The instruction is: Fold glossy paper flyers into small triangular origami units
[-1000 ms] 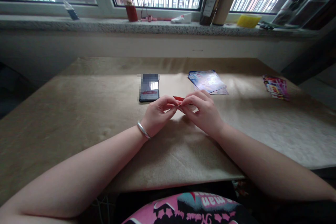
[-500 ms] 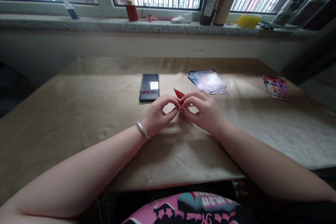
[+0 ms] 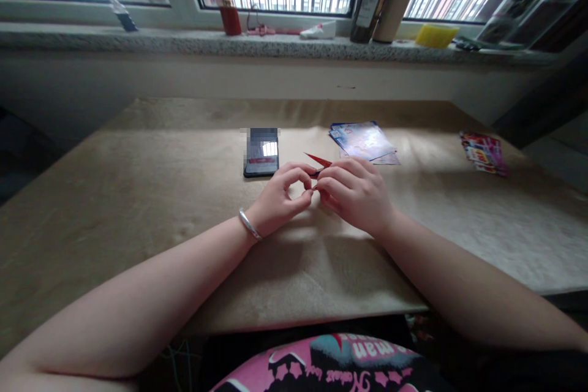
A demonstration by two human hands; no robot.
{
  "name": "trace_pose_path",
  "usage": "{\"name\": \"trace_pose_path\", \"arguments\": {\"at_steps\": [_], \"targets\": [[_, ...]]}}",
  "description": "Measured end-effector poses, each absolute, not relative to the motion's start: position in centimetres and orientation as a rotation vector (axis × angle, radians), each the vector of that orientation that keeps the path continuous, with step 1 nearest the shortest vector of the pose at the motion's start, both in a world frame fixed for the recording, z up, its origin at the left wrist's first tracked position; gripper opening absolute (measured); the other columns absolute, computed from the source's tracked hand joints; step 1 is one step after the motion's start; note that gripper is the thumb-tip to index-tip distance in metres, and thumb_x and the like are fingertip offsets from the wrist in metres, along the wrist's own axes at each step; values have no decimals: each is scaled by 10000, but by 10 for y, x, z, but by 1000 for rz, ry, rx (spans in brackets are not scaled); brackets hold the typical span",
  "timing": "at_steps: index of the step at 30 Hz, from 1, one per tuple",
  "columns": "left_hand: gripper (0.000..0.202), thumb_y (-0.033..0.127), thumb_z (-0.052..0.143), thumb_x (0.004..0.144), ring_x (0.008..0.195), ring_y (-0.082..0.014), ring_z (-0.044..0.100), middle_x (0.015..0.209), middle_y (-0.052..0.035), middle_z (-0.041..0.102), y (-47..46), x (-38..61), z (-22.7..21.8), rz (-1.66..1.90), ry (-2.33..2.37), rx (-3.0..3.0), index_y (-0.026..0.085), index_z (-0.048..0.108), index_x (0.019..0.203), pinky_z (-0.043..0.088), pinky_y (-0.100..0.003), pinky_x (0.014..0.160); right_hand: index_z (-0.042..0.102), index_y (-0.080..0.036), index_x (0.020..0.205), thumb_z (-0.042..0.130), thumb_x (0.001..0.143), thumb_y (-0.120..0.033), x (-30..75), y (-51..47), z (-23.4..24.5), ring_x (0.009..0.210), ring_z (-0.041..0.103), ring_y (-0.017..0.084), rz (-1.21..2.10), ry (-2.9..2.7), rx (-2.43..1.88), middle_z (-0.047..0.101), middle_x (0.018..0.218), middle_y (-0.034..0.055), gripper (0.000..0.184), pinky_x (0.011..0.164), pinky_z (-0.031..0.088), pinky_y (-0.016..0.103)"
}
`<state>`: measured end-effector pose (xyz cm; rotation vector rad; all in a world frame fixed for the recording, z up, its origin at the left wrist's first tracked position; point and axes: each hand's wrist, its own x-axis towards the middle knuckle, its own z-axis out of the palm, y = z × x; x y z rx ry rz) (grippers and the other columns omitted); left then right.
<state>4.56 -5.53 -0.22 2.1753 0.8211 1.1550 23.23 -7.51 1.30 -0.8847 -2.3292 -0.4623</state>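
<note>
A small folded piece of red paper [image 3: 318, 162] is pinched between both of my hands above the middle of the tan table [image 3: 138, 196]. My left hand [image 3: 281, 196], with a silver bangle at the wrist, curls thumb and forefinger onto the paper's left end. My right hand [image 3: 353, 191] closes over its right part and hides most of it. Only a thin red point sticks out above my fingers. A dark phone [image 3: 261, 153] lies just beyond my left hand.
A stack of glossy printed sheets [image 3: 362, 141] lies behind my right hand, and a colourful packet [image 3: 483, 152] sits far right. The windowsill holds a red cup [image 3: 229, 18], a dark jar [image 3: 367, 6], a yellow sponge [image 3: 435, 35] and small items.
The red paper's tip rose, then flattened to a thin sliver. My right hand's fingers have closed further over it, and both hands have shifted slightly away from me.
</note>
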Motion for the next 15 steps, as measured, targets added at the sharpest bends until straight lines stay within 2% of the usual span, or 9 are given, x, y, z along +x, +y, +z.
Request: {"name": "trace_pose_path", "arguments": {"at_steps": [5,11,15], "targets": [[87,110,541,744,963,-178,568,983,-43,622,-54,45,-3,1163,942,2160,178,515,696,436,-345,914,599,-243,836,500,870,-193,233,-72,10,903,555,191,-528,-2333,-912,687,918,2,116,837,393,361],[47,138,588,766,952,-174,572,969,-48,614,-54,43,-4,1215,914,2252,177,599,790,444,-330,891,583,-235,819,531,844,-207,232,-72,8,887,556,191,-478,-2288,-937,685,887,1,64,811,399,350],[30,156,604,773,926,-172,578,951,-48,624,-52,43,-6,1261,884,2329,181,614,787,453,-322,859,594,-243,821,537,818,-185,230,-74,7,895,547,197,-365,-2270,-976,678,893,6,81,814,402,355]]}}
